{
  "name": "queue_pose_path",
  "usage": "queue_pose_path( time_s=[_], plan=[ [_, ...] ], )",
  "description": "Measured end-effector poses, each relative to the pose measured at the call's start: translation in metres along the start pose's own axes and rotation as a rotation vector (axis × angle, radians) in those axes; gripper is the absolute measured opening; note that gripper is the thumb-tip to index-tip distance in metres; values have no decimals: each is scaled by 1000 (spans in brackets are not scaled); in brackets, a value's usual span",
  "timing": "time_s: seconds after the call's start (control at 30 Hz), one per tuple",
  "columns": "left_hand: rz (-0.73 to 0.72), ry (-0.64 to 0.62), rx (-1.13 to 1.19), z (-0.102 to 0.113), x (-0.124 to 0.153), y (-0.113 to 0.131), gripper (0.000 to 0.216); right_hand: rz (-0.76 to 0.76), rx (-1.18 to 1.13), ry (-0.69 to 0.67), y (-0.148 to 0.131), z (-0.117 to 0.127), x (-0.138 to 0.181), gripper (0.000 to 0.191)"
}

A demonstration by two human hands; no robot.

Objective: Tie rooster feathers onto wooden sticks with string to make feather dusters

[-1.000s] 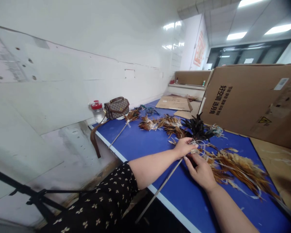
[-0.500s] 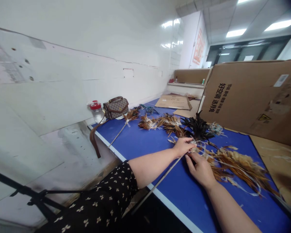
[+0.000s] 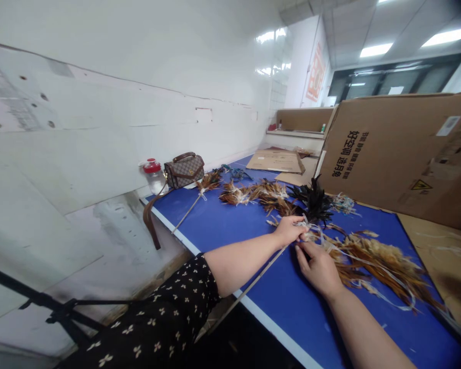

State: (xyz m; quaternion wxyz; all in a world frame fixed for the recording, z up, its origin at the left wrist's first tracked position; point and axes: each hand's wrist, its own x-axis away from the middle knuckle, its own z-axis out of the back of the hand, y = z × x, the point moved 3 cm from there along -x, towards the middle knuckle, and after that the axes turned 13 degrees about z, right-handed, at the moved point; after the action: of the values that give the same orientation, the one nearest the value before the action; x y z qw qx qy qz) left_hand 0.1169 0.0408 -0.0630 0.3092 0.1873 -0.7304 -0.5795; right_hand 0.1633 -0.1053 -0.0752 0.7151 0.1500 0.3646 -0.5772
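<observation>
A thin bamboo stick point(image 3: 253, 283) slants from below the table edge up to my hands on the blue table point(image 3: 230, 230). My left hand point(image 3: 290, 230) pinches pale string and feathers at the stick's top. Just to its right, my right hand point(image 3: 319, 267) is curled on the stick and the feather bundle. A spread of tan and brown feathers point(image 3: 380, 264) with loose white string lies to the right of both hands. Black feathers point(image 3: 315, 202) stand just behind my left hand.
More brown feather bunches point(image 3: 253, 193) and a finished feather duster point(image 3: 200, 197) lie further back. A brown handbag point(image 3: 184, 170) and a red-lidded bottle point(image 3: 153, 175) sit at the far left corner. A large cardboard box point(image 3: 399, 154) stands on the right; flat cardboard point(image 3: 276, 161) lies behind.
Both hands stay at the top of the stick with small finger shifts. The view has drifted slightly; the feathers and string look about the same.
</observation>
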Motion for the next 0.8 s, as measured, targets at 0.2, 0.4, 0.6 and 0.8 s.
queue_pose_path(
  time_s=[0.2, 0.4, 0.6, 0.8],
  plan=[
    [-14, -51, 24, -1, 3, 1, 41, 4, 4, -5, 1, -1, 1, 33],
    [-32, -60, 15, -1, 4, 0, 27, -1, 11, -6, 1, -1, 1, 32],
    [-39, -20, -3, 3, -2, -2, 36, -8, 19, -27, -2, 1, -1, 33],
    [-43, 7, -6, 4, -6, -2, 39, -9, 14, -56, -3, 2, -1, 33]
  ],
)
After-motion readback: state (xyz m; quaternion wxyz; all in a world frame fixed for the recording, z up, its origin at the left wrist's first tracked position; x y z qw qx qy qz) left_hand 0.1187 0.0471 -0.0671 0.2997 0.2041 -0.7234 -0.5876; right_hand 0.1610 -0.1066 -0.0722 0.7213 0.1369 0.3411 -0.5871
